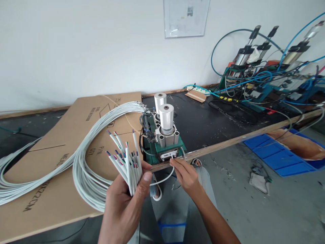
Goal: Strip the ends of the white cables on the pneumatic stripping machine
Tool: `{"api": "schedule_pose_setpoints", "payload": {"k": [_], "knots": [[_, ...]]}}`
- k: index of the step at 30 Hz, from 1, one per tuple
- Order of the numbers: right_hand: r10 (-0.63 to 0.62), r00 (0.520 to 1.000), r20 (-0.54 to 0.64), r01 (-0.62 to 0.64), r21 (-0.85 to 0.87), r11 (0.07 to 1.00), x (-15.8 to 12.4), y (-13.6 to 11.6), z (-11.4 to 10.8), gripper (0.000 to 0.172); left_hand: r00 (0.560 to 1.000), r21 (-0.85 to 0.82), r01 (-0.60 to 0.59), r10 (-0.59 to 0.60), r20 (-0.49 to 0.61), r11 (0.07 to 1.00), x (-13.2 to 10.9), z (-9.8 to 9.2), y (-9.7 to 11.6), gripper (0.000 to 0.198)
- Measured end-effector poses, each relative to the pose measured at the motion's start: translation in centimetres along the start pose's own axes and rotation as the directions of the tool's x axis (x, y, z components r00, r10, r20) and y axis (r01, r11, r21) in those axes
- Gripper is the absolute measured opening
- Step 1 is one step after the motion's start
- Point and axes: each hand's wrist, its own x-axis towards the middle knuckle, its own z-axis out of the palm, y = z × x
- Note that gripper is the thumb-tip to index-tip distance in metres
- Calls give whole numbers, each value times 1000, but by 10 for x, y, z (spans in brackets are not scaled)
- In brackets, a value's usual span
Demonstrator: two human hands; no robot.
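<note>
White wall (63, 51) at back, clear sign (186, 17) mounted on it, black table (200, 132) running along below. From my end I see a flat cardboard sheet (58, 205) covering the left part, with a long coil (88, 144) of white cables looped across it. Left hand (128, 200) is closed round a bunch (130, 169) of white cable ends, held up in front of the table edge, over the cardboard's near right side; red, blue and green cores poke from the tips. Right hand (186, 176) has its fingertips pinched on one cable (164, 180), just at the front of the small machine (167, 135); the cable bows down between both hands, and I can't tell how far its tip goes in. Machine sits at the table's front edge, right beside the cardboard, two silver knobs (167, 117) standing upright on it. Power strip (199, 89) lies near the wall. Further right I get more machines (243, 59) tangled in blue hoses (291, 40). Blue crate (269, 156) with brown paper (297, 144) inside is on the floor (233, 210), a grey rag (259, 183) near it. Jeans (205, 179) show below the hands.
</note>
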Motion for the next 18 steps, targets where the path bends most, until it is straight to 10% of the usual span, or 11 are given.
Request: {"api": "schedule_pose_setpoints", "payload": {"k": [18], "knots": [[-63, 998, 16, 64, -67, 996, 1, 0, -2, 36, 999, 19, -17, 17, 34, 1000, -1, -3, -2, 36]]}}
